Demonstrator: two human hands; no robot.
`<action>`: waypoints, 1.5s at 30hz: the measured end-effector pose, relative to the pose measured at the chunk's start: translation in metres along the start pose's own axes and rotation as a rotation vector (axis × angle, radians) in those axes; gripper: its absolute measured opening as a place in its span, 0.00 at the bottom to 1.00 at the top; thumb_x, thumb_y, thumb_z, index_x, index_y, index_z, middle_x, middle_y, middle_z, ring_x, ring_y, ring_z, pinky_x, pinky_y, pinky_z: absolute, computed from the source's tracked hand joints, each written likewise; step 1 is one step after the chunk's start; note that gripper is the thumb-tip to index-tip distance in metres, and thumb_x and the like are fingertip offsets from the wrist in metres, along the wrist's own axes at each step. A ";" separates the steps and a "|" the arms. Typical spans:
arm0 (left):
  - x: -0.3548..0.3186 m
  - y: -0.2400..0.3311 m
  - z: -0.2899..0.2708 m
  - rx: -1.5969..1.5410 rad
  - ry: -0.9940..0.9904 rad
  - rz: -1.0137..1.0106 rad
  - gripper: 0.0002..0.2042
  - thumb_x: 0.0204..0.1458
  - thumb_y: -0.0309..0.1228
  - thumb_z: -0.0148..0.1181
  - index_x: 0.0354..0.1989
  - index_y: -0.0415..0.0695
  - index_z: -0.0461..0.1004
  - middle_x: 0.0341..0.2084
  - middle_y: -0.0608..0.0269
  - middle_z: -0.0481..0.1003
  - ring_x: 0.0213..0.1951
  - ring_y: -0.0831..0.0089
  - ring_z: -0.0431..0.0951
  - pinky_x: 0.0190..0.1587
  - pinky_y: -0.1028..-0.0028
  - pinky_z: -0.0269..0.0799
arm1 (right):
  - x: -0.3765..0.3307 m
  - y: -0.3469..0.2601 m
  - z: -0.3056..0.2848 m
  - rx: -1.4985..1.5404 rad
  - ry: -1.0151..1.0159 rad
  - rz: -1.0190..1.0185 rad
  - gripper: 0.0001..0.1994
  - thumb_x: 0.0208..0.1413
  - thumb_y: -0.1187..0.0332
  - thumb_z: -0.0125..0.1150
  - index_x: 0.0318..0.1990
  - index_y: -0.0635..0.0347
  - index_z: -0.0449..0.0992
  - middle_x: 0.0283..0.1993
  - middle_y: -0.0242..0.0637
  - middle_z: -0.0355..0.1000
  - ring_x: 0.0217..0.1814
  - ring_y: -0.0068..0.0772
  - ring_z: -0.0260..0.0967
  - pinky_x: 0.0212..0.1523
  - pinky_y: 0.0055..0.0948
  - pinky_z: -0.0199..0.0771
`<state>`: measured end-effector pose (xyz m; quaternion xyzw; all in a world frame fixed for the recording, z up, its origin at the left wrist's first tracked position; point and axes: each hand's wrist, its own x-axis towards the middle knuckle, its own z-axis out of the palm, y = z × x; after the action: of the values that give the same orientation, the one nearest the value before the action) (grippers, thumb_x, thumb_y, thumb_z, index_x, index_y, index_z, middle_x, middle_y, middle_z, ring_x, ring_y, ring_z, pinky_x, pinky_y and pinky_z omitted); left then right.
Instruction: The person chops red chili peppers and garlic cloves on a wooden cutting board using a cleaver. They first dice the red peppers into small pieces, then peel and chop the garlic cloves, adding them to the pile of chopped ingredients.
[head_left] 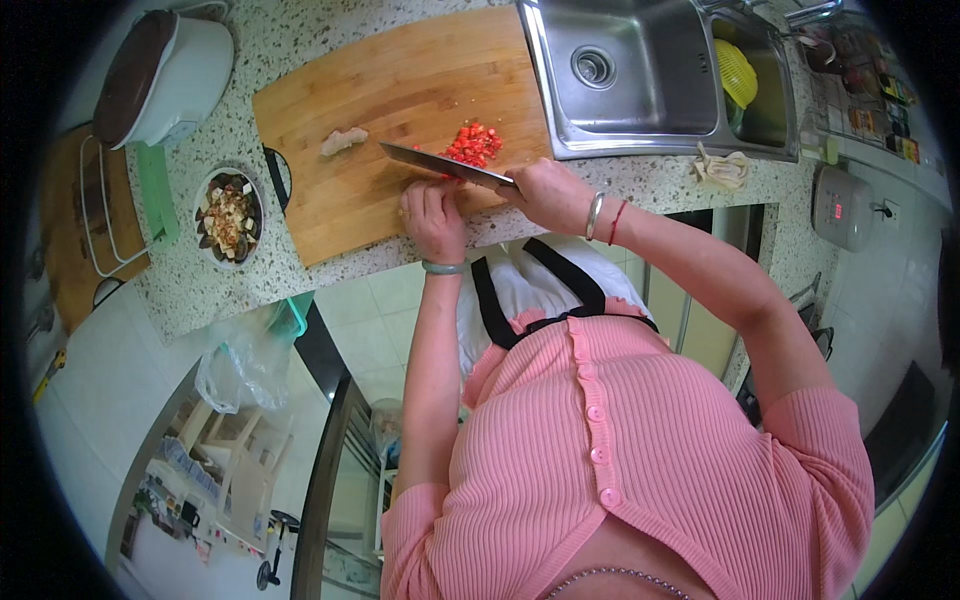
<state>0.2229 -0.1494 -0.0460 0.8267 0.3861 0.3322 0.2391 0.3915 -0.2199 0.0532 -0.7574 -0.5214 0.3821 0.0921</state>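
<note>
We gripped the knife (445, 165) handle in our right hand (545, 190), fingers wrapped tight, blade pointing to ten o'clock. Our left hand (432, 215), fingers curled together, rested on the cutting board (400, 90), with chopped red pepper (473, 143) at one o'clock.

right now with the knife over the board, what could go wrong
1. The left hand rests on the wooden cutting board just below the long steel knife held in the right hand; its fingers could get nicked.
2. The pile of chopped red pieces lies near the board's edge by the steel sink, so bits may scatter in.
</note>
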 end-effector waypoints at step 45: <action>0.001 -0.003 -0.004 -0.028 0.004 0.054 0.05 0.48 0.23 0.61 0.33 0.44 0.74 0.35 0.59 0.74 0.41 0.58 0.73 0.46 0.62 0.68 | 0.026 -0.002 0.015 0.017 0.082 -0.075 0.15 0.57 0.59 0.56 0.30 0.63 0.78 0.27 0.57 0.73 0.32 0.60 0.73 0.36 0.50 0.74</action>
<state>0.2190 -0.1469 -0.0449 0.8327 0.3596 0.3452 0.2409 0.3845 -0.2003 0.0317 -0.7517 -0.5417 0.3515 0.1341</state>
